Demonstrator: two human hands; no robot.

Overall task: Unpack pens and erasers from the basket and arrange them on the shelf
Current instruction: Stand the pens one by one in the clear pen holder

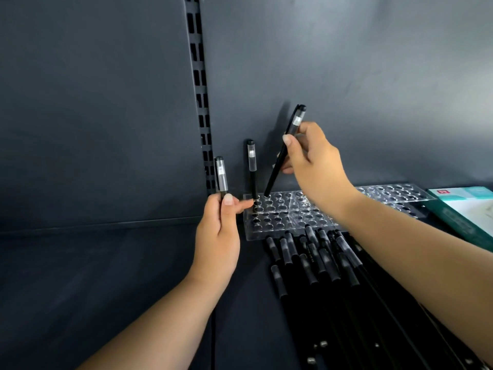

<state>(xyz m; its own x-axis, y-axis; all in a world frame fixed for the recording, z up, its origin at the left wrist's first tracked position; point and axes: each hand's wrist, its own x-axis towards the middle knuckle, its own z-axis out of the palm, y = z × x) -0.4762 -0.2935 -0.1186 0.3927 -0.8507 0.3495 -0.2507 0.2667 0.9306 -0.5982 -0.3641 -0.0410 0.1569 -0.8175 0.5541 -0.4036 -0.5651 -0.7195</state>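
Head view: one wide-angle look down at a dark shelf (106, 263) with a dark back panel (346, 62) and a slotted upright (198, 76) behind it.
Left hand (217, 236): fingers curled around the lower part of a black pen (221, 176), thumb pressed on its barrel; the pen stands nearly upright, clear cap end up, just left of the holder.
Left forefinger: stretched out to the right, its tip at the holder's rear left corner, close to the foot of the standing pen; I cannot tell if it touches.
Right hand (314, 166): pinching a second black pen (282, 153) between thumb and fingers above mid-barrel.
Held pen on the right: tilted, top leaning right, lower tip at or just inside a hole in the back row, one hole right of the standing pen.
Standing pen (252, 169): upright in a hole at the rear left corner, free of the right hand.
Clear holder (282, 217): a transparent block with rows of round holes, lying on the shelf against the back panel; nearly all holes show empty.
Second clear holder (394, 193): further right, partly hidden by the right forearm.
Loose pens (320, 263): a heap of black pens lying on the shelf in front of the holder, cap ends toward it, running to the lower right edge.
Teal and white box (464, 209): on the shelf at far right, beside the second holder.
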